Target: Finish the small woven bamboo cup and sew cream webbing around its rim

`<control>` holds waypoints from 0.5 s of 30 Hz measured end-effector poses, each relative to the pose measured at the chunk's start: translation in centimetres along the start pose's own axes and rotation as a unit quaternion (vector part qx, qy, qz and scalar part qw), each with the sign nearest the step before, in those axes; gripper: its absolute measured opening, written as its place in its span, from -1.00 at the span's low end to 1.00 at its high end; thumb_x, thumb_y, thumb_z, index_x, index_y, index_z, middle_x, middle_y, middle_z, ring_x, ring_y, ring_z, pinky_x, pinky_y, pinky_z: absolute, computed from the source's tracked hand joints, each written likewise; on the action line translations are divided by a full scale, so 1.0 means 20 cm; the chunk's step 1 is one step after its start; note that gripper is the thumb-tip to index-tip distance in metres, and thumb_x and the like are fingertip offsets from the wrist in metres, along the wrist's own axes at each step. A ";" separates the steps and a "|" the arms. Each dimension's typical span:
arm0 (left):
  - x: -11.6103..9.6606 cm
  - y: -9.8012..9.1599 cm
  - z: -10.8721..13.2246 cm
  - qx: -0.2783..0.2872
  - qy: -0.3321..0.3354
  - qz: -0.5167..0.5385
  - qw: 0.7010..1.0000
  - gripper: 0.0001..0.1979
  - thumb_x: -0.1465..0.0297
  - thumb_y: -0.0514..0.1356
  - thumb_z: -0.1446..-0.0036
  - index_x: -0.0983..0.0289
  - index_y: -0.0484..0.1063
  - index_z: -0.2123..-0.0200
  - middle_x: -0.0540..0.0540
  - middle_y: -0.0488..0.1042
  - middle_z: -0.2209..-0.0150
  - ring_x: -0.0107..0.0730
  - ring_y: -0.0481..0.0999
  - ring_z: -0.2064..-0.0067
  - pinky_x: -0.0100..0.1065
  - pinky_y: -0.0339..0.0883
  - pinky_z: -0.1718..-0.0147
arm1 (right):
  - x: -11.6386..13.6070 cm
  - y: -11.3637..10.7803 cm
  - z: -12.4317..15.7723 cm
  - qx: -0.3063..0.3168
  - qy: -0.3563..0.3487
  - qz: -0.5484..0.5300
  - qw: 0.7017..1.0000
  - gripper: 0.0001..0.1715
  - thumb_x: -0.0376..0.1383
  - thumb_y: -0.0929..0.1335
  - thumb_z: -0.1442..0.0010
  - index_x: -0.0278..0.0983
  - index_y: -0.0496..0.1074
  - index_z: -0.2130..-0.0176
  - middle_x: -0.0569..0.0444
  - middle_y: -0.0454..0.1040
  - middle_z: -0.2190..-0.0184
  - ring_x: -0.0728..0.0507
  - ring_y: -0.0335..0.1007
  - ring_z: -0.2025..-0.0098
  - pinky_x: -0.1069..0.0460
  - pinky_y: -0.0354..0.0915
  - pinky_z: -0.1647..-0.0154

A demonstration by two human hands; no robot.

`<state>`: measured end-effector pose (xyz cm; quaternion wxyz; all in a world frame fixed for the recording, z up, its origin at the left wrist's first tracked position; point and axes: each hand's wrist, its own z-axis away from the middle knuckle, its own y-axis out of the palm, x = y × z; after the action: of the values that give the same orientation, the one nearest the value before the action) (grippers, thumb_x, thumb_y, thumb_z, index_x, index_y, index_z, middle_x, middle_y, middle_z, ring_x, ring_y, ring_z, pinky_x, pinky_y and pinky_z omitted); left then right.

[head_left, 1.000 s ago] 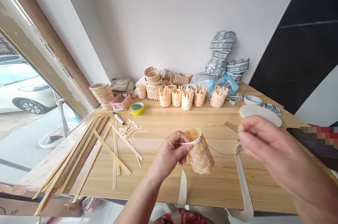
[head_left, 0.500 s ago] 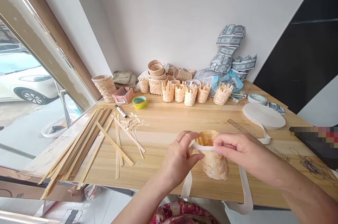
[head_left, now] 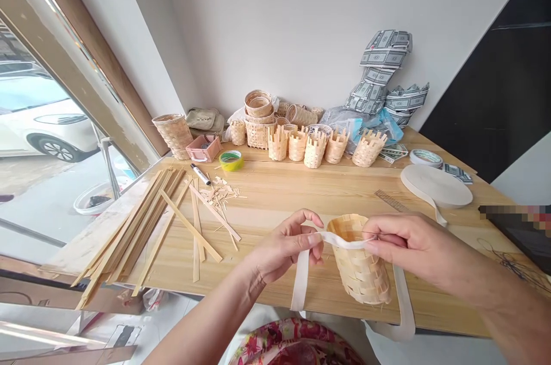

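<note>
Loose bamboo strips [head_left: 129, 227] lie at the left of the wooden desk [head_left: 301, 193]. The left hand [head_left: 286, 247] pinches a white webbing strap [head_left: 344, 240] between thumb and fingers, and the strap crosses the rim of a small woven bamboo basket [head_left: 359, 261], held tilted over the desk's front part. The right hand [head_left: 408, 244] closes on the strap at the rim, with a roll of webbing [head_left: 437, 186] lying beyond it.
</note>
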<state>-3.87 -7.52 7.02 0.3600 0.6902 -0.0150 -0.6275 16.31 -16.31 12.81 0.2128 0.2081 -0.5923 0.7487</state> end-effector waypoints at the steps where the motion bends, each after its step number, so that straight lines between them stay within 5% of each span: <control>1: -0.01 0.00 0.00 -0.002 -0.006 0.010 1.000 -0.76 0.36 0.21 0.02 0.27 0.22 0.29 -0.07 0.29 0.57 -0.56 0.28 0.56 -0.44 0.22 0.46 | 0.00 0.00 0.00 0.000 -0.001 -0.002 1.000 -0.68 -0.12 0.19 -0.16 -0.25 0.24 0.51 0.22 0.04 0.61 0.03 -0.05 0.55 0.11 -0.09 0.56; 9: -0.10 0.01 -0.04 -0.045 -0.013 -0.044 0.998 -0.75 0.35 0.32 0.15 0.33 0.28 0.51 -0.12 0.18 0.63 -0.71 0.06 0.66 -0.56 -0.17 0.71 | -0.05 0.01 0.01 0.007 -0.009 -0.081 0.997 -0.65 -0.07 0.19 -0.15 -0.25 0.19 0.52 0.21 0.00 0.59 0.02 -0.07 0.53 0.09 -0.09 0.54; 15: -0.14 0.00 -0.06 -0.023 -0.017 -0.095 0.995 -0.78 0.40 0.34 0.20 0.35 0.34 0.54 -0.11 0.23 0.63 -0.69 0.08 0.63 -0.53 -0.18 0.68 | -0.03 0.02 0.04 -0.016 -0.028 -0.146 0.989 -0.67 -0.12 0.22 -0.15 -0.26 0.16 0.53 0.21 -0.03 0.59 0.02 -0.10 0.53 0.08 -0.10 0.53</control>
<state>-3.47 -5.66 9.39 0.3143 0.6691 0.0591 -0.6708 16.61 -17.13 12.43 0.3068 0.3099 -0.5729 0.6940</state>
